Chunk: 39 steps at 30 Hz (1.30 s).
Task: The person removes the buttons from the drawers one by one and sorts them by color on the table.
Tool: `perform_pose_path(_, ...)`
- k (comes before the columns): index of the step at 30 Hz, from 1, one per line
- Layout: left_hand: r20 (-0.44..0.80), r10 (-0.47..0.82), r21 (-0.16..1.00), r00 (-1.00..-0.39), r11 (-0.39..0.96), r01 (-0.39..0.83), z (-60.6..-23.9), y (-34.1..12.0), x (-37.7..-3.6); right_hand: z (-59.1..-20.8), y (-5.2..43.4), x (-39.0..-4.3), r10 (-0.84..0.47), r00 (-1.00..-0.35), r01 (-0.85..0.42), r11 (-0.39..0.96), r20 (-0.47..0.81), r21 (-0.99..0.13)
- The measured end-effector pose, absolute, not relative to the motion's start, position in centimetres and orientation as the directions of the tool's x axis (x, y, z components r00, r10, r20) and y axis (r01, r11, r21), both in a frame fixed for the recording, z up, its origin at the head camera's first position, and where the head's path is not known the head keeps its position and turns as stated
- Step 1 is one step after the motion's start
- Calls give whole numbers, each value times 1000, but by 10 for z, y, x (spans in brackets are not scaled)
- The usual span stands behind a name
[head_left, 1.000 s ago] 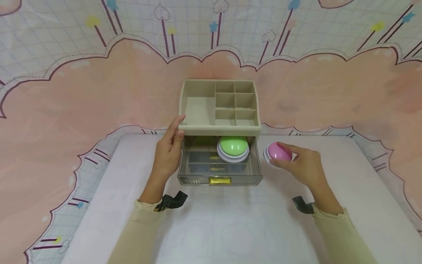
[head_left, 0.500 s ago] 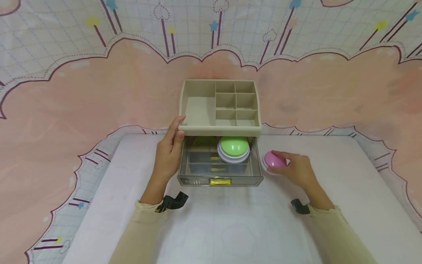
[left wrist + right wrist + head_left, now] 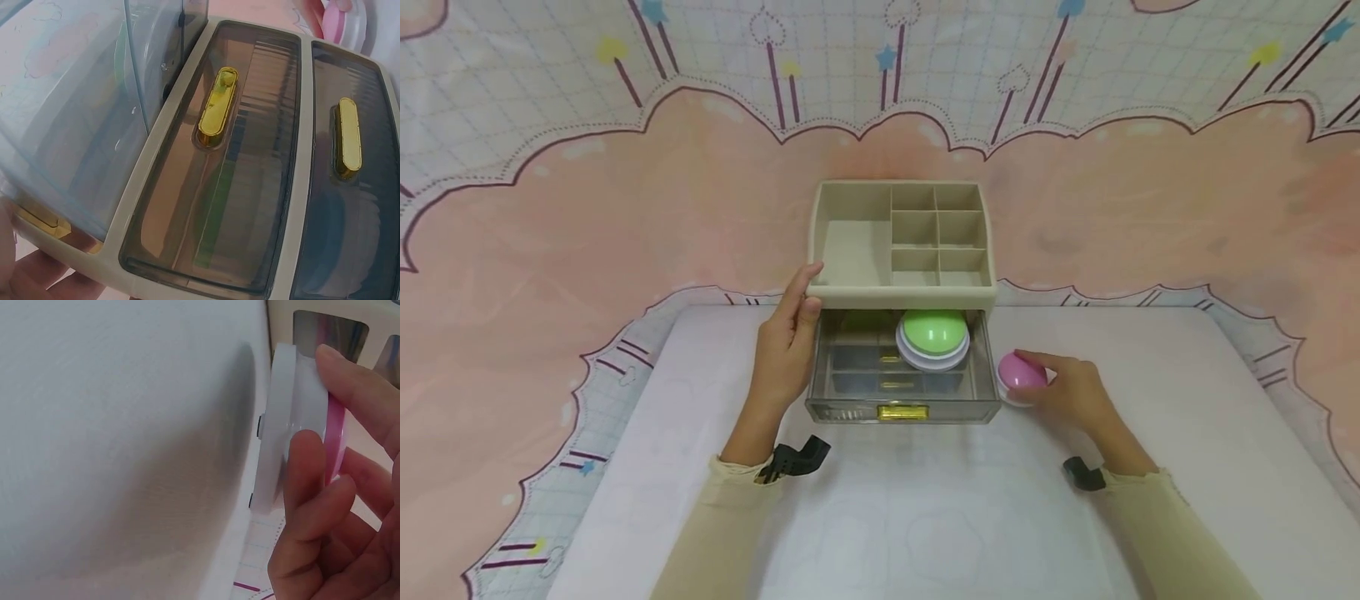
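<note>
A beige desk organiser [image 3: 902, 292] stands on the white mat, with its clear top drawer [image 3: 902, 398] pulled out. Inside the drawer lies a green domed button [image 3: 933, 333] on a white base. My left hand [image 3: 784, 350] rests flat against the organiser's left side, fingertips at its top rim. My right hand [image 3: 1067, 390] grips a pink domed button [image 3: 1019, 373] with a white base [image 3: 280, 425], low over the mat just right of the drawer. The left wrist view shows two shut lower drawers with gold handles [image 3: 217, 103].
The white mat [image 3: 925, 517] lies on a pink and grid patterned cloth [image 3: 550, 250]. The organiser's top tray [image 3: 850, 250] has one large and several small compartments, all bare. Black wrist-camera mounts [image 3: 793, 460] sit at both cuffs.
My right hand has carried the pink button down and leftward, closer to the drawer's right side. The left hand and the green button have stayed in place.
</note>
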<state>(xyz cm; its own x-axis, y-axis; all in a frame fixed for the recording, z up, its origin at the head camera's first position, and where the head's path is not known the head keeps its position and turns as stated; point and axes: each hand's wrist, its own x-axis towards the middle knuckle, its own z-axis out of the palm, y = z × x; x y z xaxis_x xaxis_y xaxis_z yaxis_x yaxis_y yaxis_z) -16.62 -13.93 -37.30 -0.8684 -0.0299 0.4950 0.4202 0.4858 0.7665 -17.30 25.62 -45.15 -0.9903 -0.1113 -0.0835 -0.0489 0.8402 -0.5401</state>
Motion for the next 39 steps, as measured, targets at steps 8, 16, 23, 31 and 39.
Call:
perform_pose_path(8,505,-28,759,-863,491,428,-373,-138,-167,-457,255,-175,-156,-985,-93,845,-77,-527)
perform_pose_path(16,506,-34,761,-862,487,428,-372,-137,-168,-460,256,-178,-192,-981,-147,846,-35,-513)
perform_pose_path(23,504,-30,762,-863,486,428,-372,-134,-168,-461,259,-177,-179,-982,-120,849,-66,-515)
perform_pose_path(31,501,-33,764,-865,487,424,-374,-137,-169,-451,260,-178,-193,-980,-137,835,-50,-533)
perform_pose_path(39,508,-32,754,-861,500,426,-374,-139,-167,-410,242,-163,-205,-969,-245,803,134,-543)
